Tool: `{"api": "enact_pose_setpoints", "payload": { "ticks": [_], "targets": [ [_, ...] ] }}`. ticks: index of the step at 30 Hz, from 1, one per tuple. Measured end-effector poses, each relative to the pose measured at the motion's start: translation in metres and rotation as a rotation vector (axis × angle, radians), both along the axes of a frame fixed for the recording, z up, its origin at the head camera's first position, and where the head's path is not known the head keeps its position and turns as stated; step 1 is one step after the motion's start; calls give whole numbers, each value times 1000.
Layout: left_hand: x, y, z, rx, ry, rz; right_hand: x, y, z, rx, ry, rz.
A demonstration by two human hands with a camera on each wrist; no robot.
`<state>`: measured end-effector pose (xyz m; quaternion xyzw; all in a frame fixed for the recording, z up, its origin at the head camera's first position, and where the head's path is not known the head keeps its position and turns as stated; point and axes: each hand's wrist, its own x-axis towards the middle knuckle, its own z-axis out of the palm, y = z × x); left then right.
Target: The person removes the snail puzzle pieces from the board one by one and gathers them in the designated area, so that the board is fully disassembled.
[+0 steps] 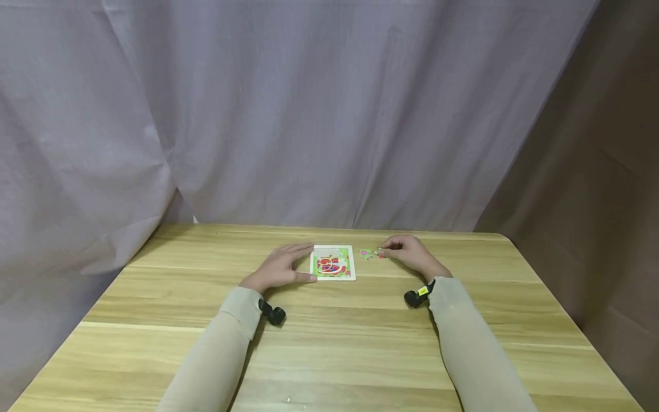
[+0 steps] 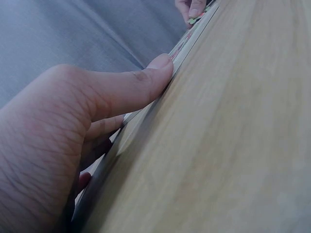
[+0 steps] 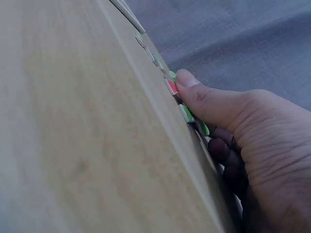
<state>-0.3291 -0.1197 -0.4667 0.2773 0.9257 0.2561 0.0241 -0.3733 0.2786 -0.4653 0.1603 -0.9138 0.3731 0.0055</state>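
A small jigsaw puzzle in a white frame lies on the table, with a red, white and green picture partly filling it. At its left side is my left hand, thumb on the near corner and straight fingers at the far corner. In the left wrist view the thumb touches the frame's edge. My right hand pinches a small puzzle piece just right of the frame. Loose green and pink pieces lie between frame and hand. The right wrist view shows the thumb over several colourful pieces, partly hiding them.
A wooden table spreads under both arms. A grey curtain hangs behind its far edge, with a darker brown drape at the right. Small black cameras are strapped to both wrists.
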Motion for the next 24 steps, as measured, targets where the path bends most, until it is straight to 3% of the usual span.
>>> {"api": "enact_pose_setpoints", "payload": {
  "ticks": [24],
  "targets": [
    [-1, 5, 2, 5, 0, 7, -2, 2, 1, 3, 20, 39]
  ]
}}
